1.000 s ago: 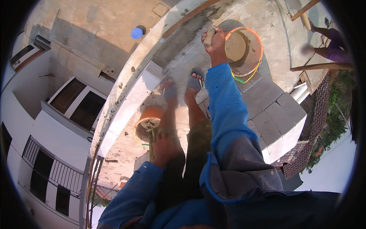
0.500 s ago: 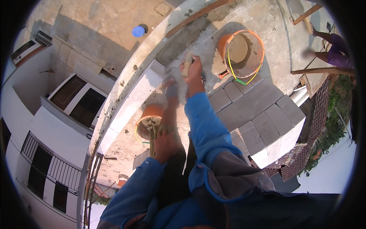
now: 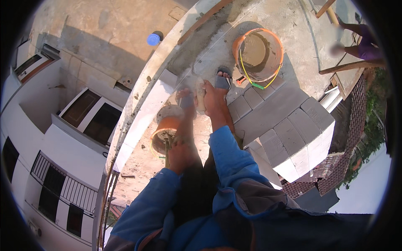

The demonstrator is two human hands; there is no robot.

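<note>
My right hand [image 3: 212, 98] is closed round a short, pale tool handle [image 3: 201, 97] caked with mortar. Its working end is blurred, so the kind of tool is unclear. The hand is between my two sandalled feet, beside a low white block wall [image 3: 144, 115]. My left hand [image 3: 182, 154] rests by my left leg, its fingers closed on a thin muddy stick-like handle [image 3: 167, 151]. That handle reaches to the rim of a small orange bucket [image 3: 169, 124] with mortar on its inside.
A larger orange bucket [image 3: 278, 46] of wet grey mortar with a yellow handle stands ahead right. Grey blocks [image 3: 274, 115] are stacked on my right. Beyond the curved ledge, the ground drops to a yard with a blue drum [image 3: 153, 39]. Another person [image 3: 366, 46] is at far right.
My right hand has come back toward me with the mortar-caked tool handle, uncovering my right foot. My left hand stays at the small bucket. The whole view has shifted slightly.
</note>
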